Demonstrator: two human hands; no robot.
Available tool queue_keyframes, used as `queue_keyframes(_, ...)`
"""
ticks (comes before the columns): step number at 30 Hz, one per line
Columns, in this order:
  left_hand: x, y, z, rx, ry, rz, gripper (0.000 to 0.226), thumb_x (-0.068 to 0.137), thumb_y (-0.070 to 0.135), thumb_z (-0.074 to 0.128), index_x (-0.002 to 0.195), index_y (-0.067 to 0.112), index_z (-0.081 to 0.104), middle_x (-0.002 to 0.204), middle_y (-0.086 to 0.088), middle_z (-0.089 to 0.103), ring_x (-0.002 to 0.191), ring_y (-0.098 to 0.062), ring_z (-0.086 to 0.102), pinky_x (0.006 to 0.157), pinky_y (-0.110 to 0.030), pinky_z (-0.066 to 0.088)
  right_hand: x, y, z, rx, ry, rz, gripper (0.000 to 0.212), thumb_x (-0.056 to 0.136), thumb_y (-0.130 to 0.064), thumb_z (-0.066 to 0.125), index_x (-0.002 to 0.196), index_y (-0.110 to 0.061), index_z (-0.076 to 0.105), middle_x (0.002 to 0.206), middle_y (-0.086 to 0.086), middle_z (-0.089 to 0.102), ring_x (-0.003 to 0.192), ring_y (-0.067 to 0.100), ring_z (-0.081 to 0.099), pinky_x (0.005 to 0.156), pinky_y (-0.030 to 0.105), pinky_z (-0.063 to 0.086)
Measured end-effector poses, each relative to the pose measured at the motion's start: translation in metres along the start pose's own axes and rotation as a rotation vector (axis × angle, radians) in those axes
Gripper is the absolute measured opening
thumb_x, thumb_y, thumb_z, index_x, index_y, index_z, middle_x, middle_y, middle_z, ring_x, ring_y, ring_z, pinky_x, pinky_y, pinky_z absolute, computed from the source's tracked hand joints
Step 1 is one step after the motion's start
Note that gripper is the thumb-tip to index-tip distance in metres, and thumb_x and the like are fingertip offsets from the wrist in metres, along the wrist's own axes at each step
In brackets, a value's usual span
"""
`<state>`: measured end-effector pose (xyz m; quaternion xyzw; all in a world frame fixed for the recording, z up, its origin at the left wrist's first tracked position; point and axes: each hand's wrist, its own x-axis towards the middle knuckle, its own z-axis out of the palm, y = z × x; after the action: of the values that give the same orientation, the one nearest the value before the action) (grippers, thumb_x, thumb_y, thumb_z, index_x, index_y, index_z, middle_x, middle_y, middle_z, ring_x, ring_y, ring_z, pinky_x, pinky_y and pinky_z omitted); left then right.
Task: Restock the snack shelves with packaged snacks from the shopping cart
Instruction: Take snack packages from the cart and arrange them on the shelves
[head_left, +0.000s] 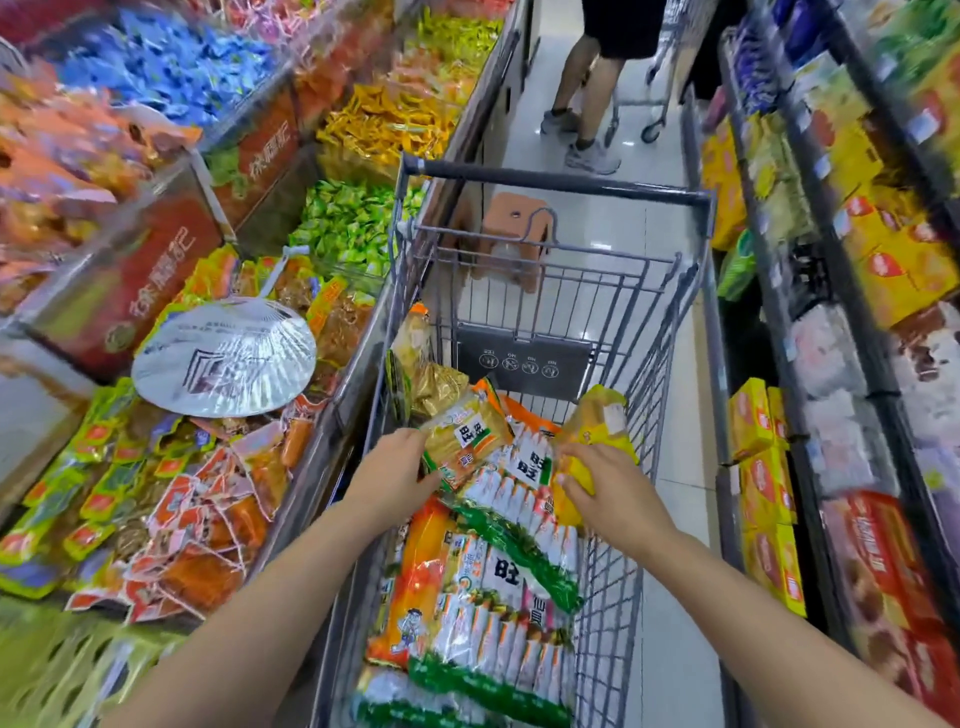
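We're both hands in the shopping cart (670, 291). Left hand (397, 470) has fingers curled round the near end of a green-and-gold cracker pack (467, 441), lifted slightly off the pile. Right hand (605, 491) curls over a yellow bag (597, 421) against the cart's right wall.

Handling guess: packs are light, film-wrapped, crinkly and a bit slippery; contents look brittle, so grip across the short end or the flat sides, don't squeeze the middle. Yellow bag looks soft and puffy, so take it by the body.

Cart holds a pile of long multipacks (498, 592) in orange, white and green, plus gold bags (441, 384) at the far end. Left-side bins (363, 332) hold loose wrapped snacks; a white fan (223, 358) lies on one. Boxed goods fill the right-hand shelves (841, 312).
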<state>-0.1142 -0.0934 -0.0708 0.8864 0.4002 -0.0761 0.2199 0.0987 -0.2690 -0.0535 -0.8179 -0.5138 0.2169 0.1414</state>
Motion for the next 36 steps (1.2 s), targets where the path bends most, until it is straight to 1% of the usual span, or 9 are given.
queue_keyframes(10,0.108,-0.035,0.05,-0.104,-0.268,-0.23,0.069,0.094,0.036,0.055,0.148,0.004,0.027,0.149,-0.016,0.036,0.135,-0.031,0.037,0.106,-0.038,0.036,0.064,0.018,0.051,0.036,-0.111,0.136,0.045,0.098,-0.038,0.046,0.14,-0.021,0.044,0.14,0.0,0.049,0.129,0.02,0.039,0.104,0.032,0.034)
queue_keyframes(16,0.136,-0.046,0.078,0.065,-0.324,-0.297,0.061,0.091,0.046,0.053,0.136,0.006,0.04,0.12,-0.013,0.057,0.117,-0.034,0.049,0.099,-0.039,0.04,0.066,0.026,0.066,0.032,-0.166,0.161,0.04,0.099,-0.034,0.048,0.135,-0.018,0.05,0.132,0.001,0.053,0.126,0.021,0.041,0.099,0.03,0.031)
queue_keyframes(21,0.135,-0.039,0.085,0.151,-0.326,-0.315,0.045,0.096,0.042,0.05,0.126,0.008,0.048,0.126,-0.013,0.053,0.122,-0.033,0.044,0.096,-0.043,0.043,0.058,0.028,0.07,0.039,-0.188,0.187,0.04,0.099,-0.036,0.047,0.137,-0.023,0.047,0.137,-0.001,0.051,0.128,0.018,0.04,0.101,0.029,0.033)
queue_keyframes(23,0.128,-0.034,0.086,0.025,-0.293,-0.317,0.037,0.098,0.034,0.049,0.123,0.006,0.046,0.115,-0.013,0.057,0.11,-0.033,0.052,0.084,-0.042,0.047,0.054,0.028,0.068,0.028,-0.2,0.188,0.041,0.099,-0.037,0.046,0.139,-0.025,0.045,0.137,-0.002,0.05,0.129,0.017,0.039,0.102,0.029,0.032)
queue_keyframes(26,0.113,-0.023,0.08,-0.169,-0.2,-0.289,0.036,0.1,0.026,0.047,0.129,0.004,0.043,0.081,-0.006,0.057,0.07,-0.027,0.057,0.054,-0.033,0.039,0.045,0.029,0.063,0.044,-0.192,0.194,0.041,0.099,-0.037,0.047,0.139,-0.026,0.046,0.137,-0.002,0.05,0.128,0.017,0.039,0.101,0.028,0.033)
queue_keyframes(28,0.097,-0.012,0.067,-0.278,-0.168,-0.264,0.042,0.1,0.028,0.048,0.137,0.007,0.041,0.083,-0.006,0.061,0.061,-0.023,0.056,0.052,-0.031,0.038,0.038,0.029,0.057,0.059,-0.18,0.194,0.04,0.099,-0.037,0.047,0.137,-0.026,0.047,0.136,-0.002,0.051,0.128,0.017,0.039,0.1,0.027,0.033)
queue_keyframes(30,0.08,0.001,0.051,-0.399,-0.133,-0.202,0.044,0.1,0.033,0.05,0.137,0.01,0.043,0.104,-0.007,0.065,0.074,-0.025,0.062,0.059,-0.031,0.041,0.029,0.028,0.049,0.091,-0.157,0.196,0.038,0.099,-0.035,0.048,0.136,-0.025,0.048,0.135,-0.001,0.051,0.127,0.017,0.039,0.099,0.026,0.033)
queue_keyframes(33,0.051,0.027,0.021,-0.568,-0.047,-0.114,0.045,0.097,0.035,0.054,0.134,0.01,0.049,0.13,-0.003,0.058,0.114,-0.021,0.056,0.08,-0.026,0.039,0.013,0.025,0.03,0.124,-0.115,0.217,0.044,0.099,-0.036,0.047,0.14,-0.021,0.044,0.141,0.0,0.048,0.133,0.017,0.036,0.103,0.027,0.031)
queue_keyframes(36,0.016,0.062,-0.015,-0.686,0.04,-0.049,0.037,0.096,0.032,0.057,0.126,0.01,0.052,0.115,0.012,0.054,0.102,-0.006,0.052,0.077,-0.012,0.038,-0.007,0.02,0.006,0.25,-0.021,0.253,0.052,0.096,-0.041,0.05,0.142,-0.019,0.04,0.142,0.0,0.048,0.131,0.015,0.042,0.1,0.026,0.037)
